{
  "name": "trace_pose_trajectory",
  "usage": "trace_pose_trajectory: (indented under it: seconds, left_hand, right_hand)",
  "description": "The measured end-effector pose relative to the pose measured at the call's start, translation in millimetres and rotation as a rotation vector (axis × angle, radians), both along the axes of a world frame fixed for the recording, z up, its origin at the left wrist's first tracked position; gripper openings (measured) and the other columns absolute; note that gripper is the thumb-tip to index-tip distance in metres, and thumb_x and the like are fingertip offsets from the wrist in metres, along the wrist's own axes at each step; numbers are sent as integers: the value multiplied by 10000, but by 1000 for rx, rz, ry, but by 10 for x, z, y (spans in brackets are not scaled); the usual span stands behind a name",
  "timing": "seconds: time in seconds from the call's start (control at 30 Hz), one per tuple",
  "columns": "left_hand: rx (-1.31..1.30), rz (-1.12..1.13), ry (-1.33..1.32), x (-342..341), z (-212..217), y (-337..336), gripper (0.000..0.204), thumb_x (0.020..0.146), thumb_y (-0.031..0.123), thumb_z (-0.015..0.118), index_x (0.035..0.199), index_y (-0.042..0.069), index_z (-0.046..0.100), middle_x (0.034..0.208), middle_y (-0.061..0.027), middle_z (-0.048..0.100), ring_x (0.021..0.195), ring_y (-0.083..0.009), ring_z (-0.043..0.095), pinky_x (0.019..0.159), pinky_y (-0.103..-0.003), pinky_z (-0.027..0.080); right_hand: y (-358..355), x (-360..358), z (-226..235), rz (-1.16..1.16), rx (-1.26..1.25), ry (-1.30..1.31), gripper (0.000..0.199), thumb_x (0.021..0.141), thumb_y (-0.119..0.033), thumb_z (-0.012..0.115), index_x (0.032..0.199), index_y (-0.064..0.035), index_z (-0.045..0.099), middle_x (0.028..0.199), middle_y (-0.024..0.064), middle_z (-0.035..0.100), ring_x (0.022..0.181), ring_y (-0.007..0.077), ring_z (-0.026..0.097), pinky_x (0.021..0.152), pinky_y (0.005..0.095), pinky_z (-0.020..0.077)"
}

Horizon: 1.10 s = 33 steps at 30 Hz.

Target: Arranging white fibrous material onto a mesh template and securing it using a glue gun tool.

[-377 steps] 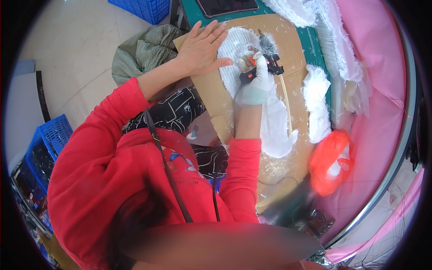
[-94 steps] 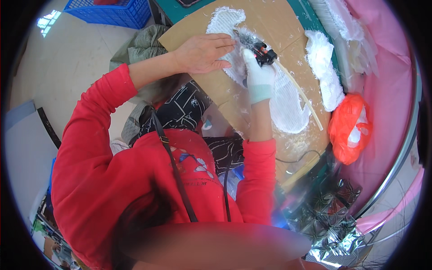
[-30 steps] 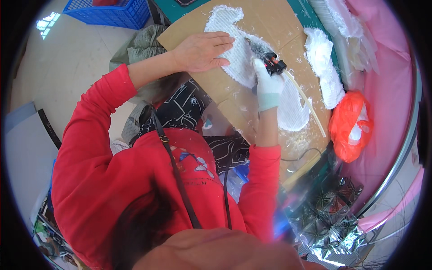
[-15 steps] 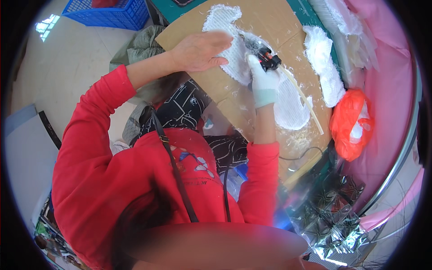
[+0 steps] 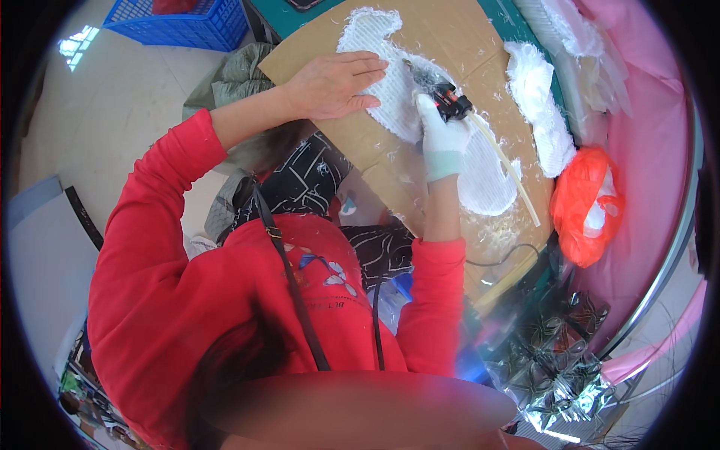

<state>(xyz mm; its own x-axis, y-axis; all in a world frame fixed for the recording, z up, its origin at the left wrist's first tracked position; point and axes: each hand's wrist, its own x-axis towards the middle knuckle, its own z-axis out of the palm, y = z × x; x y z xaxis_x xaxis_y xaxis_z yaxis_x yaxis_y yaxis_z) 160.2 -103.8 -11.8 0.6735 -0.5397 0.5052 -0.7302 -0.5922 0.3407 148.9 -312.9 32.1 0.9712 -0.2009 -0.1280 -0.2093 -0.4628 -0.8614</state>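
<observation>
A white textured fabric piece (image 5: pixel 389 86) with frayed edges lies on a brown cardboard sheet (image 5: pixel 375 161). My bare left hand (image 5: pixel 334 84) presses flat on its left part, fingers stretched out. Just right of it, my right hand (image 5: pixel 444 139), in a white glove with a pale green cuff, is wrapped round a black glue gun (image 5: pixel 450 103). A long cream glue stick (image 5: pixel 504 159) juts from the gun's rear toward the lower right. The gun's front end is over the fabric's edge and hard to make out. A second white fabric piece (image 5: pixel 484 180) lies beneath the stick.
Another frayed white strip (image 5: pixel 541 112) lies along the cardboard's right edge. Beyond it are a red plastic bag (image 5: pixel 589 206) and pink cloth (image 5: pixel 649 172). A dark cable (image 5: pixel 506 261) curls at the near corner. A blue crate (image 5: pixel 180 26) stands on the floor, far left.
My left hand's fingers have spread slightly and come to rest on the fabric. My right hand and the glue gun have shifted very slightly nearer and to the right.
</observation>
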Motion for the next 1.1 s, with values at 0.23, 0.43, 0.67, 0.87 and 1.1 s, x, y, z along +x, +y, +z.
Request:
trace_pose_trajectory:
  seconds: [0.23, 0.43, 0.67, 0.87, 1.1]
  left_hand:
    - [-4, -3, -8, 3, -13, 2, 427, 829, 298, 564, 1125, -7, 527, 1212, -99, 517, 1131, -252, 476, 915, -338, 416]
    - [21, 7, -21, 2, -13, -1, 434, 830, 309, 559, 1126, -7, 527, 1217, -96, 514, 1135, -248, 473, 916, -336, 415]
    - [-10, 20, -86, 12, -7, -12, 430, 806, 321, 578, 1074, -16, 563, 1135, -92, 564, 1073, -230, 513, 890, -311, 432]
    - [-19, 16, -86, 11, -3, -22, 428, 805, 317, 581, 1072, -17, 564, 1131, -95, 566, 1072, -234, 512, 889, -314, 433]
    - [-26, 7, -88, 17, -3, -14, 422, 802, 313, 586, 1064, -18, 566, 1127, -98, 567, 1067, -234, 516, 888, -316, 435]
  right_hand:
    - [25, -49, 58, 14, 81, -59, 292, 722, -195, 720, 923, -9, 619, 758, -21, 579, 616, 64, 501, 557, 219, 412]
    - [-110, -12, -114, -3, 109, -22, 294, 717, -186, 726, 921, -14, 602, 743, -25, 566, 592, 63, 483, 528, 219, 397]
    - [23, -41, 16, 22, 124, -36, 291, 705, -198, 735, 896, -19, 608, 702, -28, 560, 583, 66, 477, 523, 226, 391]
    - [-125, -18, -64, -46, 197, -16, 252, 709, -180, 729, 864, -16, 619, 717, -27, 567, 603, 65, 485, 553, 227, 402]
    - [18, -35, 33, 6, 81, -64, 265, 707, -193, 722, 875, -11, 628, 708, -6, 587, 600, 69, 507, 553, 228, 417]
